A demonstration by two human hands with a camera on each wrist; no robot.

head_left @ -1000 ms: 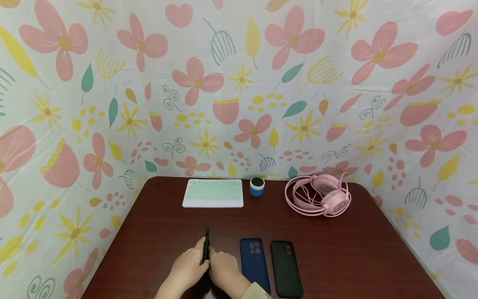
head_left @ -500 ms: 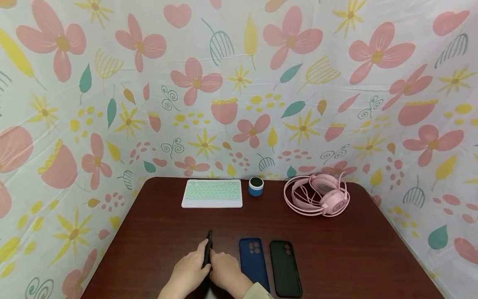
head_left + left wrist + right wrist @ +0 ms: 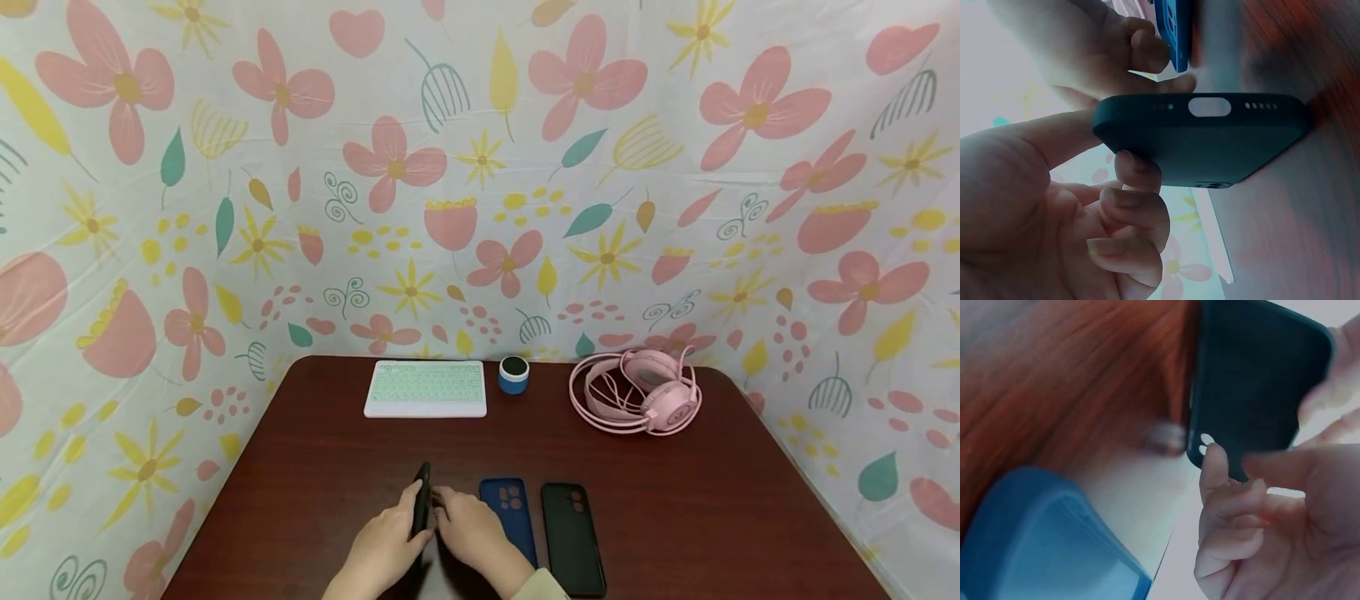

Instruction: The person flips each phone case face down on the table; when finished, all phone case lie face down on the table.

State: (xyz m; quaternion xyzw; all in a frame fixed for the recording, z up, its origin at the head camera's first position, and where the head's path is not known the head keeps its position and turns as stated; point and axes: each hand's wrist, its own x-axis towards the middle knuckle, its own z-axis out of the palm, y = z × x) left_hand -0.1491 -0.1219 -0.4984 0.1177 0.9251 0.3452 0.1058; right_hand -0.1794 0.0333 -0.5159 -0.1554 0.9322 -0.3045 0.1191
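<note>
A black phone case (image 3: 422,507) stands on its long edge over the near part of the table. My left hand (image 3: 381,537) grips it, thumb along one edge and fingers bent against its back, as the left wrist view shows. Light passes through the case's (image 3: 1197,144) charging-port opening. My right hand (image 3: 478,533) is at the other side, its fingers partly bent. In the right wrist view its index fingertip (image 3: 1214,459) touches the case (image 3: 1254,375) by the camera holes, and the blurred thumb overlaps the inner face. A blue phone case (image 3: 512,521) lies beside my right hand.
A dark green-black phone case (image 3: 573,537) lies right of the blue one. Along the back of the table (image 3: 322,450) are a white and green keyboard (image 3: 426,388), a small blue and white round speaker-like thing (image 3: 513,377) and pink headphones (image 3: 637,392). A flowered cloth hangs behind.
My right hand has shifted slightly right and away from the black case, its fingers spreading a little. The case has moved slightly right and turned in my left hand.
</note>
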